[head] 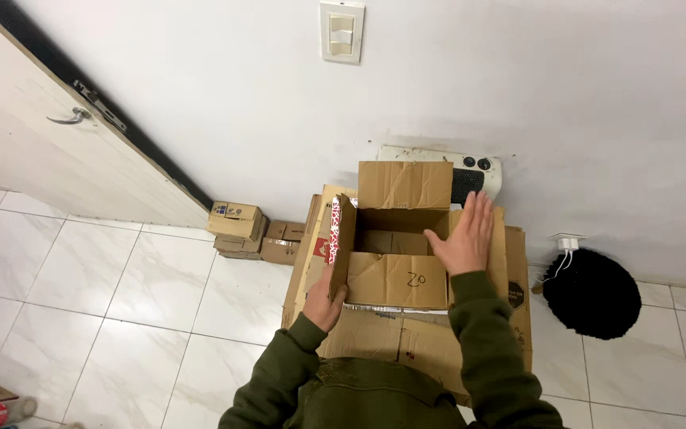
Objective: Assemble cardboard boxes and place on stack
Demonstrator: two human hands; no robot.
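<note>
An open brown cardboard box [397,278] stands on a pile of flattened cardboard [406,342], with its four flaps up. My left hand [325,306] grips the lower edge of the left flap [341,242], which has a red and white print on its outer side. Flat and with fingers together, my right hand [464,237] presses on the right flap at the box's right rim. Both arms wear dark green sleeves. The inside of the box looks empty as far as I can see into it.
Small cardboard boxes [236,226] are stacked on the white tile floor to the left, by the wall. A white heater [470,171] stands behind the box. To the right sits a black round object [593,294] with a white plug. A door [49,151] is at the far left.
</note>
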